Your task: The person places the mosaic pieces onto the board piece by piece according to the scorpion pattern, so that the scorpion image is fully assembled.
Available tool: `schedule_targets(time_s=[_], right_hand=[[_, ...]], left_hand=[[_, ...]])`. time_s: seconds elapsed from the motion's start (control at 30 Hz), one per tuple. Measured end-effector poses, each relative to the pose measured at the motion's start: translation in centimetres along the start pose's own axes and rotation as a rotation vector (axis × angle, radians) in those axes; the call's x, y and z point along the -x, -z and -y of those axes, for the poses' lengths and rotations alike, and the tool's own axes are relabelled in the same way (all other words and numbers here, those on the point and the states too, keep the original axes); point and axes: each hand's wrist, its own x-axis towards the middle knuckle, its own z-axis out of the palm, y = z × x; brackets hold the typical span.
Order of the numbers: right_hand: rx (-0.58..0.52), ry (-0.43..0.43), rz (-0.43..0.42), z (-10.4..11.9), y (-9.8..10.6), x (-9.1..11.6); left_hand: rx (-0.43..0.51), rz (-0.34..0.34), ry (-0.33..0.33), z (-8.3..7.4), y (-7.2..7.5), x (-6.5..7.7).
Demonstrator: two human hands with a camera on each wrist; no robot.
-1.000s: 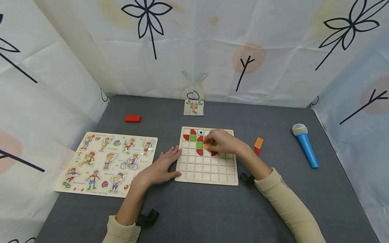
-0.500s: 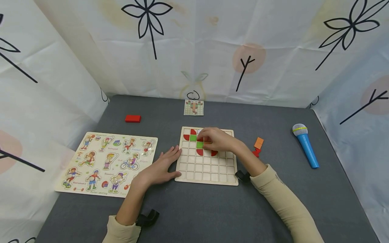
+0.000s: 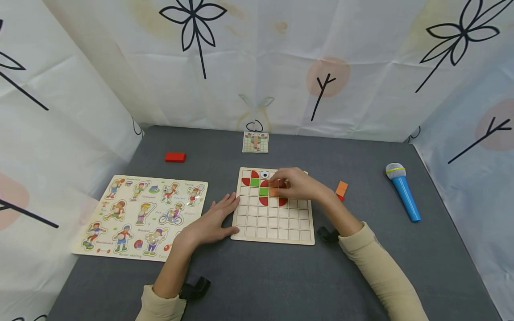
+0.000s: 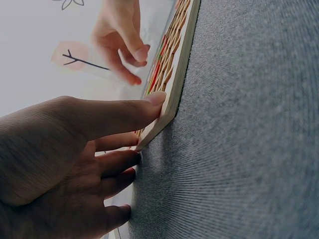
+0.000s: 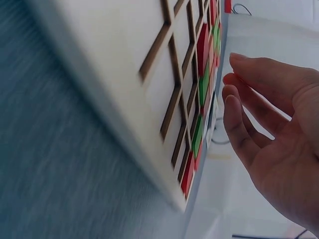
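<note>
A wooden grid board (image 3: 253, 220) lies on the grey table, with red quarter-round, green square and eye-marked pieces in its upper cells. My left hand (image 3: 213, 225) rests at the board's left edge; in the left wrist view its thumb (image 4: 127, 117) presses on the corner and the fingers lie spread alongside. My right hand (image 3: 297, 183) hovers over the upper middle, fingers bent and thumb apart from them, with no piece plainly seen between. An orange square (image 3: 273, 192) sits in a cell beneath its fingertips. The hand hides part of the upper right cells.
A pattern card (image 3: 255, 142) lies behind the board and a red block (image 3: 175, 157) at back left. A picture puzzle board (image 3: 136, 218) lies at left. Orange pieces (image 3: 342, 187) and a toy microphone (image 3: 403, 191) are at right. White fabric surrounds the table.
My right hand moved left over the board, covering the eye piece, then drew back right, so the eye piece and orange square show. My left hand stayed in place.
</note>
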Motion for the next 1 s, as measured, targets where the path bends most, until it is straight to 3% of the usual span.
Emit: schedule_targets(time_s=[0.5,0.7,1.0], right_hand=[[-0.075,-0.166,-0.076,-2.3,2.6,6.1],[-0.04,-0.24,-0.14,-4.1,4.0,9.1],[-0.001,-0.34,-0.192,-6.2,5.8,12.8]], left_hand=[[0.005,0.002,0.0,0.0,-0.1,0.0],[0.032,-0.014,-0.02,0.0,-0.1,0.3],[-0.007,0.001,0.011,-0.3,-0.1,0.1]])
